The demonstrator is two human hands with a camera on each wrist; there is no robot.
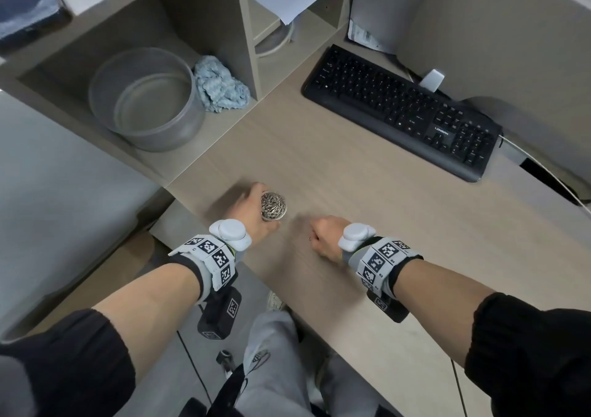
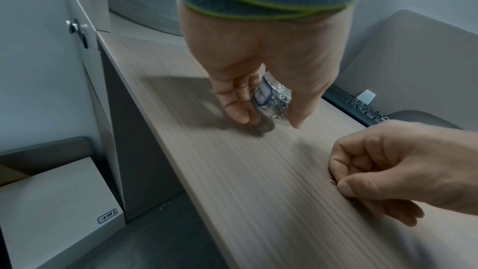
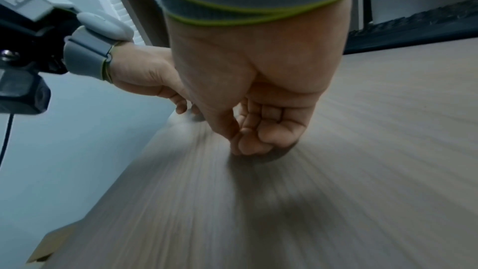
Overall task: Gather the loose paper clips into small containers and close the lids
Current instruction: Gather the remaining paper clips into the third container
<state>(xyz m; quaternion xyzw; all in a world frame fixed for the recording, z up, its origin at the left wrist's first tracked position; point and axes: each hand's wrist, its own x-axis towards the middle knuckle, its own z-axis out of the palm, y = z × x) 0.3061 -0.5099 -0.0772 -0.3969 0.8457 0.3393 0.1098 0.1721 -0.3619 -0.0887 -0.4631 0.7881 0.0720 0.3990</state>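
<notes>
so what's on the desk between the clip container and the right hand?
Nothing: bare wood-grain desk between the container in the left hand and the right hand, clearest in the head view.

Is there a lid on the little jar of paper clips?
No, the jar in the left hand is open on top, clips showing.

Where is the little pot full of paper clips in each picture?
Head view: the pot of paper clips is left of centre, gripped by the left hand.
Left wrist view: centre, between the fingers.
Right wrist view: almost hidden behind the right hand; only a blurred bit may show.
Shared landmark: the black keyboard.
</notes>
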